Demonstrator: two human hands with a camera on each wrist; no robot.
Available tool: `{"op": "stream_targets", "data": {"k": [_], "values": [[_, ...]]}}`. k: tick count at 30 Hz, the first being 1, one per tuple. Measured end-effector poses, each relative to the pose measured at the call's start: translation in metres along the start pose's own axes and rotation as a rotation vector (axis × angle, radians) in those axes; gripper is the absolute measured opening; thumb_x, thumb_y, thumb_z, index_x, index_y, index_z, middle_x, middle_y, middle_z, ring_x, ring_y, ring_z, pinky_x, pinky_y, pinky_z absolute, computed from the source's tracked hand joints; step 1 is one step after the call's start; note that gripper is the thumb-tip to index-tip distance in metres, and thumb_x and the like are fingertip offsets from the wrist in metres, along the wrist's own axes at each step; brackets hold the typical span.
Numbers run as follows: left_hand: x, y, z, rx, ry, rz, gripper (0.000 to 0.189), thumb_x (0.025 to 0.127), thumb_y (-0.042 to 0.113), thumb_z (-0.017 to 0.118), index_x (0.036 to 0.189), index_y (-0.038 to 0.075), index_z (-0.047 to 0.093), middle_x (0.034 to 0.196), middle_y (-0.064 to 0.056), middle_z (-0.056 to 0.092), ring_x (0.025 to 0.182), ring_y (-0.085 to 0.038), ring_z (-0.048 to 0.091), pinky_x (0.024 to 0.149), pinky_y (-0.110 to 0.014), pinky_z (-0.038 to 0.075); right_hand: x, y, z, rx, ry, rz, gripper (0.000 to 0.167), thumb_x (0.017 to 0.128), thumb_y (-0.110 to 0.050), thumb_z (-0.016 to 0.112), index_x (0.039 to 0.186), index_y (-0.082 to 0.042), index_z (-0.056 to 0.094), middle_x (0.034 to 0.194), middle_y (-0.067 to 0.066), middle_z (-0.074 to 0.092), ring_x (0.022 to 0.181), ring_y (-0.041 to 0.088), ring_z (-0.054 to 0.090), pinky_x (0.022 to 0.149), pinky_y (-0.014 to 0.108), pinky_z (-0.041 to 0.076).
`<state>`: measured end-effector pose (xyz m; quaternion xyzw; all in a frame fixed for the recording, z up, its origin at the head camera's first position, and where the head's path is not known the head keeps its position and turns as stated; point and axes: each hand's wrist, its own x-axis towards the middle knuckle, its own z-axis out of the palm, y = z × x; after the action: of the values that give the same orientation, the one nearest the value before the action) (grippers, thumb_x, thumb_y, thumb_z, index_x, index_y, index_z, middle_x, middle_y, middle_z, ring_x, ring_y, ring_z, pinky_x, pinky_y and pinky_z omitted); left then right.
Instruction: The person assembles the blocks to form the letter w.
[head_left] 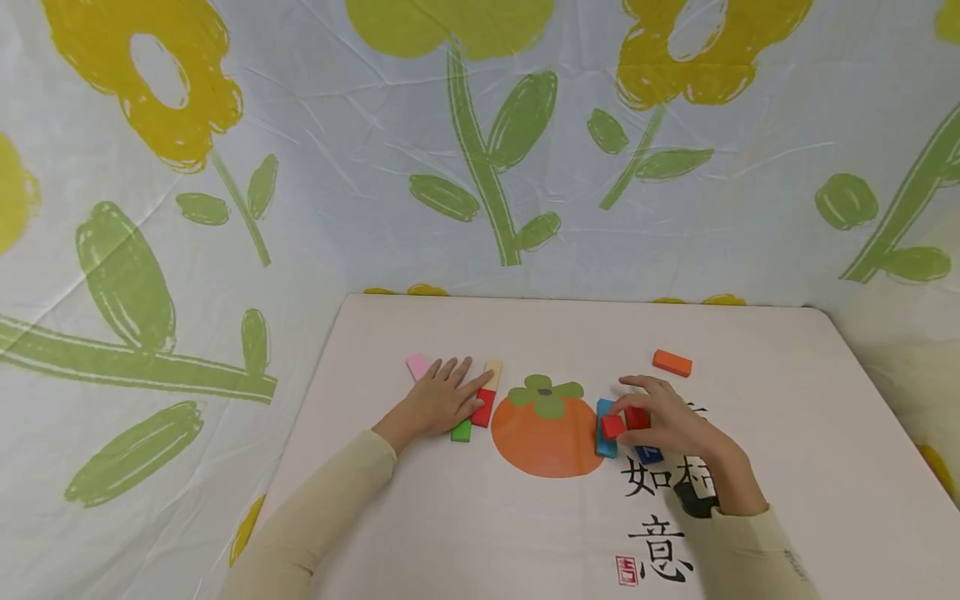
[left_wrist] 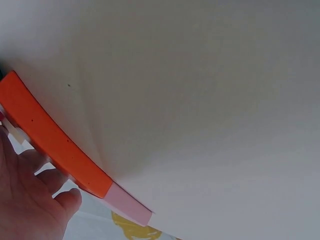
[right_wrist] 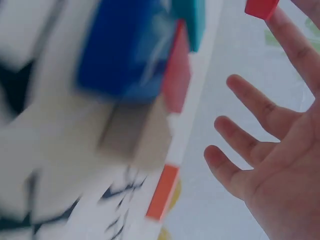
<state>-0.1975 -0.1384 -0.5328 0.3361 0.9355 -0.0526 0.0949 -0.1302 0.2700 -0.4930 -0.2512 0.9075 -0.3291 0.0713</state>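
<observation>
My left hand (head_left: 438, 402) lies with fingers spread over a group of blocks. Around it show a pink block (head_left: 417, 366), a cream block (head_left: 492, 375), a red block (head_left: 483, 410) and a green block (head_left: 462, 432). An orange block (left_wrist: 55, 140) beside the fingers appears in the left wrist view, mostly covered from above. With thumb and index finger, my right hand (head_left: 671, 421) pinches a small red block (head_left: 612, 427) over a light blue block (head_left: 606, 448). Near that hand are another red block (head_left: 637, 417), a dark blue block (head_left: 648, 455) and a beige block (right_wrist: 152, 137).
A separate orange block (head_left: 672, 363) lies beyond the right hand. The pale table cover (head_left: 465, 533) bears a printed persimmon (head_left: 543, 442) and black characters (head_left: 660, 550). A flowered cloth (head_left: 315, 167) hangs behind the table and along its left side.
</observation>
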Motion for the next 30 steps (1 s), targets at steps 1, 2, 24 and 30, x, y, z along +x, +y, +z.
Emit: {"op": "stream_targets", "data": {"k": [1,2,24,30], "values": [[-0.001,0.001,-0.001,-0.004,-0.001,0.001,0.060,0.107,0.050,0.030,0.162,0.028,0.018,0.163,-0.017,0.024,0.147,-0.040,0.024,0.118,-0.055,0.015,0.005,-0.001,0.000,0.009,0.002,-0.001,0.026,0.082,-0.024,0.084,0.106,-0.028,0.074,0.144,0.027,0.043,0.131,0.052,0.030,0.093,0.075,0.035],[-0.001,0.001,-0.003,-0.008,-0.005,0.000,0.060,0.107,0.050,0.030,0.162,0.028,0.018,0.163,-0.017,0.024,0.147,-0.040,0.024,0.118,-0.055,0.015,0.009,-0.002,0.001,0.018,0.002,-0.004,0.025,0.083,-0.025,0.083,0.107,-0.028,0.074,0.145,0.027,0.043,0.132,0.051,0.029,0.094,0.075,0.035],[0.002,-0.002,0.002,0.013,-0.029,-0.019,0.061,0.107,0.053,0.026,0.162,0.032,0.011,0.165,-0.014,0.019,0.149,-0.037,0.019,0.119,-0.052,0.012,0.112,-0.028,0.032,0.108,0.170,-0.019,0.033,0.086,-0.016,0.081,0.116,-0.005,0.071,0.127,0.021,0.057,0.121,0.042,0.045,0.097,0.063,0.038],[0.005,-0.001,0.003,-0.002,-0.036,-0.026,0.062,0.106,0.054,0.027,0.162,0.033,0.010,0.165,-0.013,0.018,0.149,-0.037,0.018,0.119,-0.052,0.011,0.135,-0.034,0.041,0.100,0.151,0.030,0.035,0.087,-0.017,0.080,0.118,-0.006,0.071,0.125,0.017,0.059,0.119,0.038,0.048,0.097,0.059,0.041]]}}
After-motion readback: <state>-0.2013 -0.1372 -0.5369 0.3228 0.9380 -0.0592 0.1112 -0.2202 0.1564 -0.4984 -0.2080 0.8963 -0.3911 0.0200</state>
